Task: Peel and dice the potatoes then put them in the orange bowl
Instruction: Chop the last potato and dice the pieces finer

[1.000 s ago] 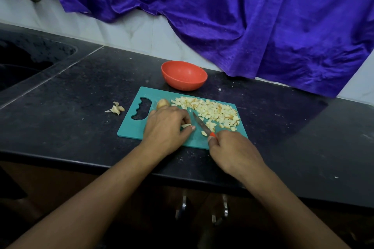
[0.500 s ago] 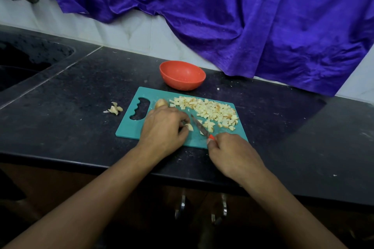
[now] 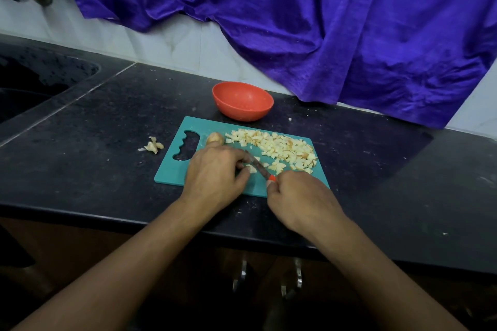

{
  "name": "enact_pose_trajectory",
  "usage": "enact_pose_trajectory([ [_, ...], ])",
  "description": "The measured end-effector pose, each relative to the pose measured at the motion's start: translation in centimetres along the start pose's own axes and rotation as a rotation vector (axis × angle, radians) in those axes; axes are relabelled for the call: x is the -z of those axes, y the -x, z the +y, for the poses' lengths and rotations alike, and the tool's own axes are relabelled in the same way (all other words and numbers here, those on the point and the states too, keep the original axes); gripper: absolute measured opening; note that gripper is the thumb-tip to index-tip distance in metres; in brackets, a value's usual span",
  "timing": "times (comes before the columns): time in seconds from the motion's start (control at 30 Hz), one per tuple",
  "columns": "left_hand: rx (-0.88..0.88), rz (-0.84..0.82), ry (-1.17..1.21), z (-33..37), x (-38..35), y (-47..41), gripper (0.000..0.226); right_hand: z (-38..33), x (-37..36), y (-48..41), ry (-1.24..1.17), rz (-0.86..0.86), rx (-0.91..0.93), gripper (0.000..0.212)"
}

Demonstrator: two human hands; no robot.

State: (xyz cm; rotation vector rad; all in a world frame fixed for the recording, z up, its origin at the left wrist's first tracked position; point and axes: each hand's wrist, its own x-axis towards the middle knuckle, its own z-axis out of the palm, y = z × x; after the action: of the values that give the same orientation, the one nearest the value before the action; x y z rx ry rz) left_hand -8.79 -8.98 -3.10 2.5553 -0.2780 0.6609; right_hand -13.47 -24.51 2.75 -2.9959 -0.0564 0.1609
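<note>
A teal cutting board (image 3: 172,174) lies on the black counter. A pile of diced potato (image 3: 279,148) covers its far right part. A potato chunk with skin (image 3: 215,138) sits near the board's handle hole. My left hand (image 3: 215,174) pinches a small potato piece (image 3: 252,169) against the board. My right hand (image 3: 298,199) grips a knife (image 3: 258,166) by its orange handle, the blade lying across that piece beside my left fingers. The orange bowl (image 3: 242,102) stands empty just behind the board.
Potato peels (image 3: 152,145) lie on the counter left of the board. A dark sink (image 3: 32,83) is at the far left, with a tap above it. A purple cloth (image 3: 322,21) hangs over the tiled wall behind. The counter's front edge runs under my wrists.
The knife blade has shifted left and closer to my left fingers, onto the small piece. My left thumb has tucked in. Both hands otherwise stay in place.
</note>
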Motion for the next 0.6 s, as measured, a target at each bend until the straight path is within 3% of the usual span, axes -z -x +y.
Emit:
enact_pose_trajectory([
  [0.33, 0.029, -0.035, -0.006, -0.2, 0.0, -0.3, 0.004, -2.0, 0.4, -0.9, 0.045, -0.037, -0.014, 0.028],
  [0.6, 0.039, -0.028, 0.023, -0.1, -0.1, -0.3, 0.011, -2.2, -1.5, 0.2, 0.094, -0.013, -0.004, 0.032],
])
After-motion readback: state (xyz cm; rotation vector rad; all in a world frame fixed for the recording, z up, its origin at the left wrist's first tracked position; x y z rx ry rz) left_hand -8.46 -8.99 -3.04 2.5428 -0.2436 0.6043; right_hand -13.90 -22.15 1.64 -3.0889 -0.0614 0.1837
